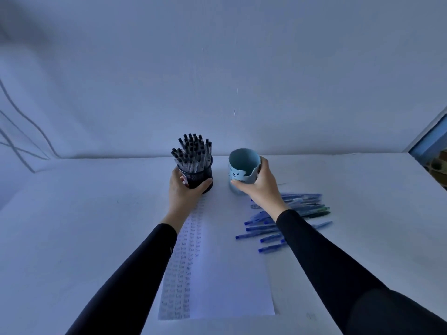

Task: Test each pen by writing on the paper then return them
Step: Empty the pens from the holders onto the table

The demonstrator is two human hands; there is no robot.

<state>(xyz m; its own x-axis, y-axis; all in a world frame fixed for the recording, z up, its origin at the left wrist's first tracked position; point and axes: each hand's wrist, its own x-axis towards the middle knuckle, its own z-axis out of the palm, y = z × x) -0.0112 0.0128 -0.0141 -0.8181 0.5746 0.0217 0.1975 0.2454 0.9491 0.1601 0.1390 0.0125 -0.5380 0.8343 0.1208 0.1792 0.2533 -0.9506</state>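
Nearest the viewer, two long black sleeves reach forward over a white table. Between them lies a white rectangular sheet of paper, long axis running away from the viewer. Its left part carries several columns of small handwritten words in blue ink (apparently "Test", though the far rows are too small to read).

To the right of the sheet, partly under the right forearm, a loose pile of blue plastic pens lies flat on the table, with one or two greenish ones at its far right edge.

Beyond the written columns, the left hand grips a black mesh cylindrical pen holder, thumb on the near right side and fingers curled round the left. The holder stands upright and is packed with white-barrelled pens with black tops.

Just beside it to the right, the right hand grips a pale blue cup printed with a bear face, thumb across the front and fingers round the right side. The cup's mouth shows its inner wall.

Whether either container stands on the sheet or just past it cannot be told.

Behind them rises a plain white wall.
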